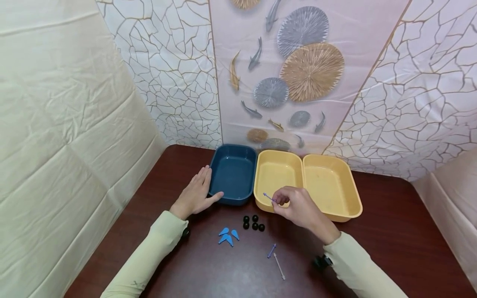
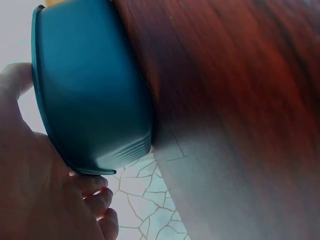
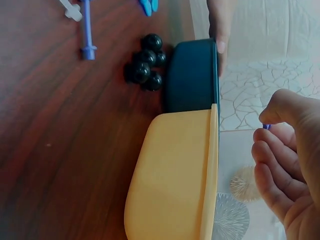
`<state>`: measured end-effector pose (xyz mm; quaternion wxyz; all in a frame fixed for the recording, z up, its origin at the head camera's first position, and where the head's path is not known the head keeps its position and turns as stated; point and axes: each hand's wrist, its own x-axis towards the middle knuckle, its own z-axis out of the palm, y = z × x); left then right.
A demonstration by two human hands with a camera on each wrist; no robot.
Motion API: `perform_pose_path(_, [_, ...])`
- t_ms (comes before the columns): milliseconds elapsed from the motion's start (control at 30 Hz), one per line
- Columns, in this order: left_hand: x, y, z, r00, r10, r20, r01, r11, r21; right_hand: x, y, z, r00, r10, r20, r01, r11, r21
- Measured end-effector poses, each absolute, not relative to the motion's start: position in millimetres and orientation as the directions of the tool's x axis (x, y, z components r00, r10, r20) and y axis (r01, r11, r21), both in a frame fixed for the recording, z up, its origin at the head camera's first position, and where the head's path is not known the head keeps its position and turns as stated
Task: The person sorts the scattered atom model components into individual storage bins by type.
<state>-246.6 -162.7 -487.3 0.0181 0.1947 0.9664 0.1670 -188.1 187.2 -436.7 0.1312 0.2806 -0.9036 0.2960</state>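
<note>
My right hand [image 1: 298, 207] pinches a small purple rod with knobbed ends [image 1: 269, 197] between thumb and fingertips, above the front of the middle yellow tray [image 1: 275, 155]. In the right wrist view only a bit of the purple rod [image 3: 266, 126] shows past the fingers. My left hand [image 1: 195, 194] rests on the near left edge of the dark blue tray [image 1: 232, 201], fingers extended along the rim and thumb spread over the front corner. From the left wrist view, the blue tray's side wall [image 2: 90, 85] is seen with that hand at its rim.
A second yellow tray [image 1: 355, 198] adjoins on the right. Several black balls [image 1: 255, 226] sit in front of the trays, with several blue teardrop pieces [image 1: 223, 238] to their left. Nearer lie another purple rod [image 1: 271, 251] and a longer whitish rod [image 1: 279, 267]. A patterned cloth [image 1: 182, 74] hangs behind.
</note>
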Motion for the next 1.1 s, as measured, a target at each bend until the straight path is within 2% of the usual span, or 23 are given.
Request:
perform_pose_path(733, [-247, -164, -489, -0.927, 0.375, 0.016, 0.36, 0.876, 0.32, -241, 143, -448, -0.781, -0.456, 0.426, -0.624, 0.602, -0.499])
perform_pose_path(1100, [-248, -162, -490, -0.926, 0.376, 0.026, 0.364, 0.871, 0.329, -274, 110, -459, -0.8, -0.499, 0.333, -0.597, 0.613, -0.517])
